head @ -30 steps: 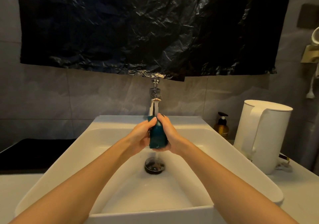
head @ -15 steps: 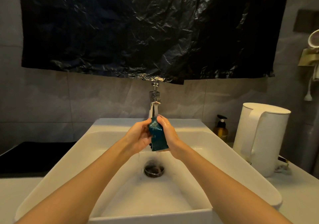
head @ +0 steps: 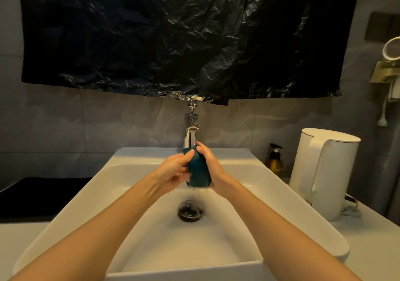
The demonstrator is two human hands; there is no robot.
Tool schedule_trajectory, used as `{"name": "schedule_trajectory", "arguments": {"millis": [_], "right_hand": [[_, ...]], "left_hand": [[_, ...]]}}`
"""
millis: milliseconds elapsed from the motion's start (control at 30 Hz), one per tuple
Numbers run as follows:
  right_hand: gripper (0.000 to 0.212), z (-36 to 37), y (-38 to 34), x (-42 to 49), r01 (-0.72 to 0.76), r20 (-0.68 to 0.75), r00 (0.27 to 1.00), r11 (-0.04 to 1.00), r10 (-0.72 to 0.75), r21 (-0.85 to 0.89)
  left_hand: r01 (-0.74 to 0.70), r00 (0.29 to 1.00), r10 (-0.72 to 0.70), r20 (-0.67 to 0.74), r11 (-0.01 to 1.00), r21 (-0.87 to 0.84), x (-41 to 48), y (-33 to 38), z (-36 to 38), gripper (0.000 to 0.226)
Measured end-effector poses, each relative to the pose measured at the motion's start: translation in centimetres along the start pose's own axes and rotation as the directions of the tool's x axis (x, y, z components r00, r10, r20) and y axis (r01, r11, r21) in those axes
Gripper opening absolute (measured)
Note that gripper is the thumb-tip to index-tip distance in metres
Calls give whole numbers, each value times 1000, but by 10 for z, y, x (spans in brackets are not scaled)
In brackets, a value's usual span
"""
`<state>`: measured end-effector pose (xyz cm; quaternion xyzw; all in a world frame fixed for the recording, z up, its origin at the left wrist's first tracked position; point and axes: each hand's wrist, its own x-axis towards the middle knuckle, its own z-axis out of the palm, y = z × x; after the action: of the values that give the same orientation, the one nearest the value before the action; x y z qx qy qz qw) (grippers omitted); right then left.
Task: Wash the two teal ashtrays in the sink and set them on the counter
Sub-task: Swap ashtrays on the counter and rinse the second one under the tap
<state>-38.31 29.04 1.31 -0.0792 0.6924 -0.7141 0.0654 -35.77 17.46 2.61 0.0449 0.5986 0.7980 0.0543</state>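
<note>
Turned slightly, one ashtray [head: 199, 172] between left hand [head: 173, 171] and right hand [head: 213, 168].

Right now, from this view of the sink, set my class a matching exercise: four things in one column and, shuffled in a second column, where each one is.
Things:
1. teal ashtray
2. white kettle
3. drain
4. black plastic sheet

Places:
A. hanging on the wall above the faucet
B. on the counter, right of the sink
C. held between the left hand and right hand, under the faucet
D. in the bottom of the sink

Pairs: 1-C, 2-B, 3-D, 4-A
</note>
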Motion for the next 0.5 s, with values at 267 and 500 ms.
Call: {"name": "schedule_trajectory", "arguments": {"millis": [267, 500], "right_hand": [[46, -11, -1, 6, -139, 72, 988, 988, 134, 63], [43, -14, 1, 6, -187, 224, 963, 972, 152, 145]], "left_hand": [[-174, 974, 112, 195, 923, 344, -5, -11, -2, 25], [-173, 971, 106, 215, 930, 323, -1, -8, -13, 30]]}}
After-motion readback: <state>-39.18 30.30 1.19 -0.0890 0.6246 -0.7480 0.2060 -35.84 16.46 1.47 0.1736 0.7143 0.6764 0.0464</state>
